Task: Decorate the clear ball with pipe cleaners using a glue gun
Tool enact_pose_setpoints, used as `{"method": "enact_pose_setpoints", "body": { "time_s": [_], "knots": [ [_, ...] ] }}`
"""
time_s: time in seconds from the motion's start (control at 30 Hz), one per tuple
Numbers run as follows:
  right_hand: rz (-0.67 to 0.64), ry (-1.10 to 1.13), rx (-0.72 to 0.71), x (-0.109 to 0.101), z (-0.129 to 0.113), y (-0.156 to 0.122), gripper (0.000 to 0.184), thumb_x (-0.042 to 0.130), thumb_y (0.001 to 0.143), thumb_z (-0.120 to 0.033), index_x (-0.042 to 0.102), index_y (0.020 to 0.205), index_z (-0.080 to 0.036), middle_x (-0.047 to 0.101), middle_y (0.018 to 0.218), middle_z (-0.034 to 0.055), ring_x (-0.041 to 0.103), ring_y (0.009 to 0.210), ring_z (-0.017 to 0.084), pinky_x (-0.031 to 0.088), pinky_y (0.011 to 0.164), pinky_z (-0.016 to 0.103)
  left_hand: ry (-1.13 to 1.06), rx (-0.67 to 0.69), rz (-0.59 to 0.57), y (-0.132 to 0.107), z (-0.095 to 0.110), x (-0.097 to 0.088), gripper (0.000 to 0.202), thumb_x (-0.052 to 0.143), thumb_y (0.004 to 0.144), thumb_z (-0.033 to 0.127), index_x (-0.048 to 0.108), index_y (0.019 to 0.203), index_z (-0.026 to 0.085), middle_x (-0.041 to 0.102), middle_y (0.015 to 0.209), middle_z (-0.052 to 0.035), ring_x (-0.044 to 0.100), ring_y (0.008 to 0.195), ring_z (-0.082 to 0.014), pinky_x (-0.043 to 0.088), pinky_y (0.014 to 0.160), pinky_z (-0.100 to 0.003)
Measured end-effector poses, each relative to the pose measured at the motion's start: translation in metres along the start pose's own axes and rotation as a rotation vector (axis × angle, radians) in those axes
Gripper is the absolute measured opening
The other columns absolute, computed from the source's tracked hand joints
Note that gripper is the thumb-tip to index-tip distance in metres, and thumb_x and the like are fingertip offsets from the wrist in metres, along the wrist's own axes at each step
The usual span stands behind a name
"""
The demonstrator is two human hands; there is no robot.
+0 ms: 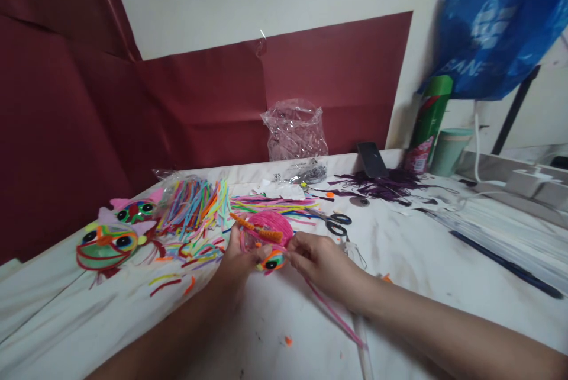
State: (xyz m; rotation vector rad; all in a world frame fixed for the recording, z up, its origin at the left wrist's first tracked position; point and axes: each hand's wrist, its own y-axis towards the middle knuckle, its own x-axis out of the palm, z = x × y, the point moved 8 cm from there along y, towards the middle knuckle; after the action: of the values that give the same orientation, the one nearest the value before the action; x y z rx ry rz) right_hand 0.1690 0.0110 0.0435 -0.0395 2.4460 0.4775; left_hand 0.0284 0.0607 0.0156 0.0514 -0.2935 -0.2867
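The left hand [242, 260] pinches the pink toy [280, 224]; the right hand [316, 255], fingers together, pinches its right edge. A steady left hold should help.

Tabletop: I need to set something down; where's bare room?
Right, between the scissors and the dark blue rod; front left, between the red pipe cleaner and the left forearm. Crowded: behind the pink figure, from the big-eyed figures to the purple strands.
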Motion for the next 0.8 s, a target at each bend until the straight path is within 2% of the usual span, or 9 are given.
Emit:
{"method": "enact_pose_setpoints", "body": {
  "time_s": [0.17, 0.3, 0.47, 0.6, 0.7, 0.8],
  "knots": [
    [-0.022, 0.262, 0.116, 0.009, 0.020, 0.005, 0.021, 0.054, 0.081, -0.027, 0.049, 0.062, -0.021, 0.053, 0.054, -0.0039, 0.048, 0.049, 0.011, 0.034, 0.048, 0.022, 0.039, 0.067, 0.016, -0.004, 0.006, 0.004, 0.100, 0.082, 0.054, 0.021, 0.030, 0.139, 0.029, 0.068, 0.111, -0.0070, 0.068, 0.096, -0.0241, 0.054, 0.078, -0.032],
    [-0.022, 0.339, 0.159, 0.011, 0.026, 0.007, 0.018, 0.055, 0.075, -0.023, 0.047, 0.058, -0.021, 0.052, 0.050, -0.0048, 0.047, 0.047, 0.011, 0.034, 0.046, 0.021, 0.057, 0.056, 0.034, -0.002, 0.002, 0.001, 0.105, 0.085, 0.050, 0.026, 0.030, 0.139, 0.028, 0.068, 0.112, -0.0085, 0.067, 0.097, -0.0259, 0.054, 0.079, -0.032],
    [-0.002, 0.280, 0.174, 0.006, 0.023, 0.007, 0.014, 0.051, 0.070, -0.016, 0.047, 0.057, -0.021, 0.051, 0.049, -0.0055, 0.047, 0.046, 0.010, 0.032, 0.046, 0.021, 0.082, 0.022, 0.047, -0.001, -0.002, 0.000, 0.106, 0.087, 0.048, 0.025, 0.030, 0.138, 0.029, 0.069, 0.110, -0.0087, 0.069, 0.095, -0.0265, 0.055, 0.080, -0.034],
    [0.038, 0.145, 0.133, -0.002, 0.015, 0.007, 0.016, 0.050, 0.068, -0.015, 0.045, 0.054, -0.021, 0.050, 0.048, -0.0057, 0.045, 0.047, 0.010, 0.029, 0.048, 0.022, 0.101, 0.077, 0.081, -0.002, 0.001, -0.002, 0.106, 0.087, 0.046, 0.023, 0.032, 0.137, 0.027, 0.068, 0.111, -0.0088, 0.067, 0.100, -0.0277, 0.055, 0.081, -0.034],
    [0.037, 0.100, 0.116, -0.002, 0.013, 0.007, 0.017, 0.050, 0.069, -0.017, 0.045, 0.054, -0.021, 0.048, 0.049, -0.0054, 0.043, 0.048, 0.010, 0.028, 0.047, 0.022, 0.173, 0.096, 0.074, -0.003, 0.002, -0.001, 0.101, 0.086, 0.050, 0.026, 0.033, 0.136, 0.025, 0.067, 0.109, -0.0088, 0.067, 0.098, -0.0275, 0.054, 0.081, -0.034],
    [0.071, -0.025, 0.118, -0.005, 0.012, 0.005, 0.017, 0.052, 0.069, -0.017, 0.043, 0.055, -0.022, 0.046, 0.050, -0.0046, 0.041, 0.050, 0.010, 0.026, 0.048, 0.023, 0.255, 0.176, 0.088, -0.005, 0.008, 0.000, 0.099, 0.085, 0.052, 0.027, 0.033, 0.135, 0.023, 0.062, 0.115, -0.0102, 0.063, 0.106, -0.0286, 0.053, 0.086, -0.035]
  ]
}}
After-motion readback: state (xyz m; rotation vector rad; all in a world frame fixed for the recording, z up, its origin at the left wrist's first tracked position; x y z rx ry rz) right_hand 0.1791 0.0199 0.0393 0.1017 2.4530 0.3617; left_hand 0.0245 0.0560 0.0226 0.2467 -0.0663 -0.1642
